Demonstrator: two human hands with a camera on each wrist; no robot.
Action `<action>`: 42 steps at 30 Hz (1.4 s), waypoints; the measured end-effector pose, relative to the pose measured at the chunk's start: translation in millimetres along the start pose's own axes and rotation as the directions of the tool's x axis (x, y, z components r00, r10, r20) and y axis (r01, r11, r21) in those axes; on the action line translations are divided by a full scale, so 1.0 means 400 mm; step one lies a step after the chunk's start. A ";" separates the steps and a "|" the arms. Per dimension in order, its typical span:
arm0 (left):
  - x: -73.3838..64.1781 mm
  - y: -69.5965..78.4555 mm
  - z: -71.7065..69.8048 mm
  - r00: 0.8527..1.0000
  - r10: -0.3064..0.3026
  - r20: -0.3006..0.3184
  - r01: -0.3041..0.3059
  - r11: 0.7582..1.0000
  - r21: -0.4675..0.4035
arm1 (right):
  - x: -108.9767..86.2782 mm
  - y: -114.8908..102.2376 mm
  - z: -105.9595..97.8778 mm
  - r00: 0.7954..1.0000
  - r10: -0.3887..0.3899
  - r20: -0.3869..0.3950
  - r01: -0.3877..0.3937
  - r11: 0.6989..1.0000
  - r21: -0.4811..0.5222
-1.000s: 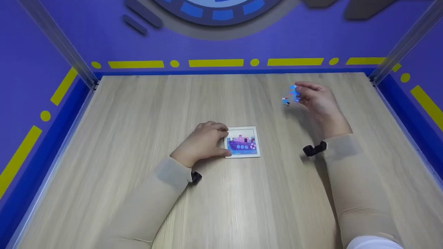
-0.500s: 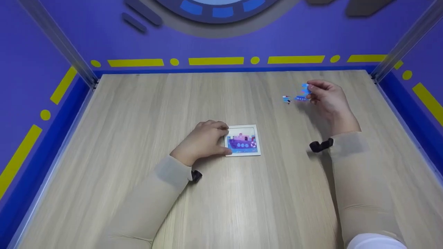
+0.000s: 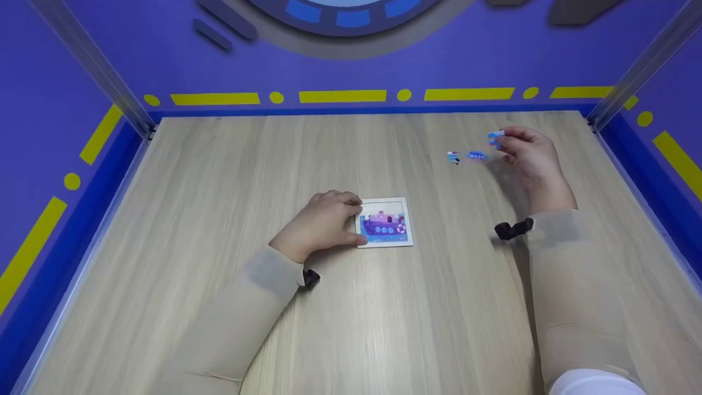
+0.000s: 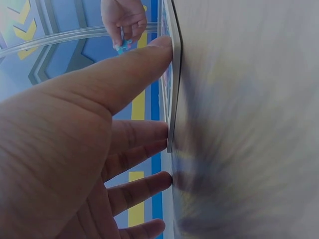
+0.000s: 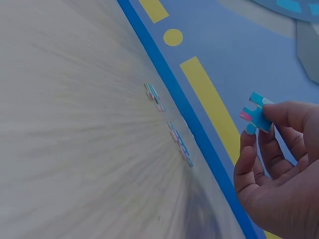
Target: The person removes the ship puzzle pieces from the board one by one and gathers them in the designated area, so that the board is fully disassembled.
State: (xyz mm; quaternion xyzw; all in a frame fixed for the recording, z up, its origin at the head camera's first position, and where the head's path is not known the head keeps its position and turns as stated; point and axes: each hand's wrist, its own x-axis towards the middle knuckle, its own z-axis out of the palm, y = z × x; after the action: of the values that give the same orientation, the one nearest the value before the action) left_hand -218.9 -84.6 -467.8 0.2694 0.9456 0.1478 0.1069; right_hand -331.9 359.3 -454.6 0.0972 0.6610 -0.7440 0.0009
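Note:
In the head view my left hand (image 3: 321,226) rests at the left edge of a small white-framed picture puzzle (image 3: 385,222) with a purple ship. Its thumb touches the lower left corner and its fingertips the upper left; in the left wrist view those fingers (image 4: 137,134) are fairly straight against the board's edge. Toward the back right, my right hand (image 3: 532,156) pinches a blue jigsaw piece (image 5: 258,115) with a pink tab, raised above the table. Two more jigsaw pieces lie left of that hand: one light blue, red and white (image 3: 453,158), one blue-purple (image 3: 476,156).
The pieces lie on a wood-grain table (image 3: 274,164). A purple wall (image 3: 351,68) with yellow dashes borders the back, with side walls left and right. Black wrist cameras (image 3: 513,229) sit at both sleeve cuffs.
My right hand has moved to the right with its piece, whose angle has turned. The blue-purple piece now lies apart from that hand on the table. The left hand stays put.

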 end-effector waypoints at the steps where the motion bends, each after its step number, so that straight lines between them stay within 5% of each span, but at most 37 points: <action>1: 0.000 -0.001 -0.001 1.000 -0.002 0.002 0.002 1.000 0.000 | 0.001 0.000 -0.002 1.000 0.003 -0.002 -0.003 1.000 0.008; 21: -0.002 0.000 -0.008 1.000 0.019 0.017 -0.019 1.000 0.001 | 0.018 0.012 -0.032 0.977 0.110 -0.182 -0.136 0.982 -0.134; 26: -0.003 0.003 -0.010 1.000 0.019 0.018 -0.019 1.000 0.002 | 0.029 0.022 -0.041 0.974 0.100 -0.202 -0.160 0.939 -0.305; 32: -0.003 0.003 -0.009 1.000 0.019 0.016 -0.019 1.000 0.000 | 0.038 0.030 -0.044 0.966 0.061 -0.251 -0.185 0.842 -0.507; 37: -0.001 0.001 -0.006 1.000 0.020 0.015 -0.020 1.000 0.004 | 0.044 0.036 -0.039 0.962 0.038 -0.270 -0.196 0.785 -0.588; 42: 0.001 -0.002 -0.005 1.000 0.018 0.014 -0.018 1.000 0.017 | 0.048 0.036 -0.036 0.959 0.045 -0.281 -0.214 0.763 -0.610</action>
State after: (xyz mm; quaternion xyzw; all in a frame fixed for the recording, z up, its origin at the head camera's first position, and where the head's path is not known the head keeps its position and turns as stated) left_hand -220.2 -85.4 -466.4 0.2800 0.9436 0.1386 0.1098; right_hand -346.7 373.9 -473.2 0.2297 0.8594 -0.4569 0.0024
